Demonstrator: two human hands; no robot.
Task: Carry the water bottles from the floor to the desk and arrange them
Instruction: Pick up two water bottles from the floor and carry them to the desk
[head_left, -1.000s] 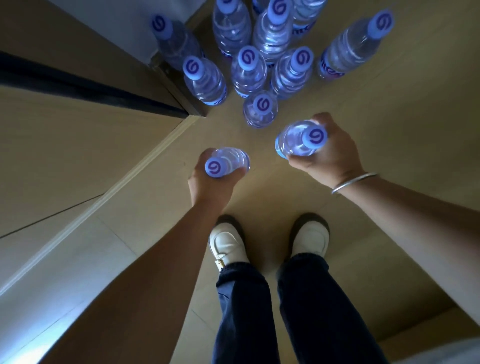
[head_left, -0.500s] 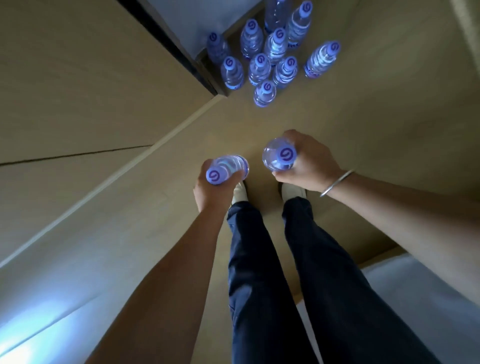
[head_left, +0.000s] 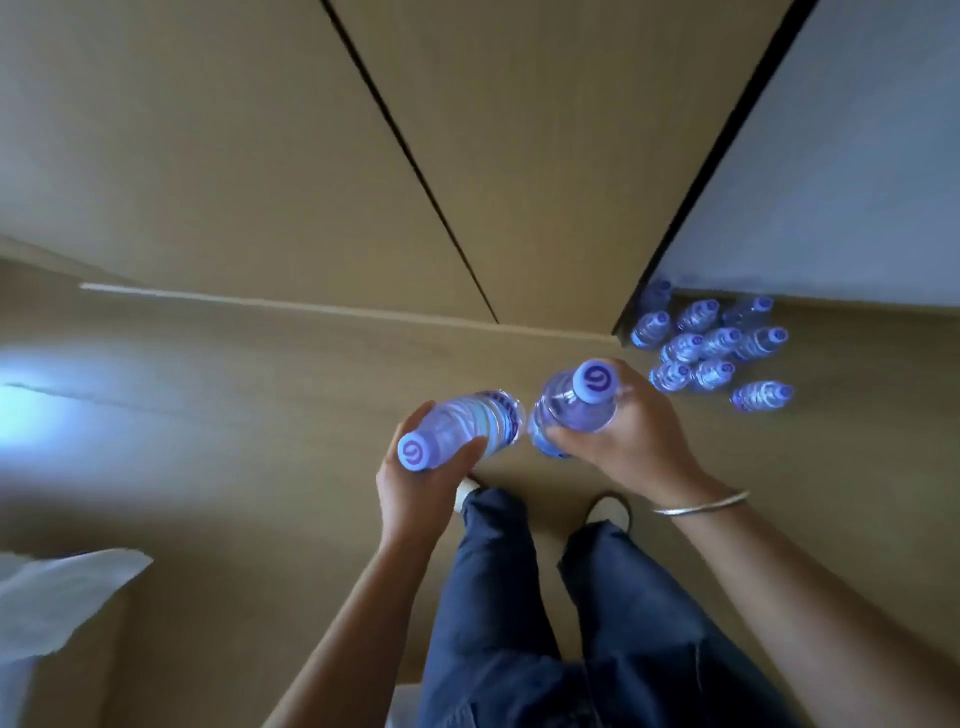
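The left hand (head_left: 415, 493) and right hand (head_left: 631, 441) each grip one bottle; about ten bottles (head_left: 711, 345) remain on the floor (head_left: 260, 415) (the counter is not visible).

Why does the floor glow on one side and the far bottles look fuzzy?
Head view: bright light glares off the floor at the left edge; the bottles on the floor look smeared, probably from camera motion; the wide lens bends the wall lines.
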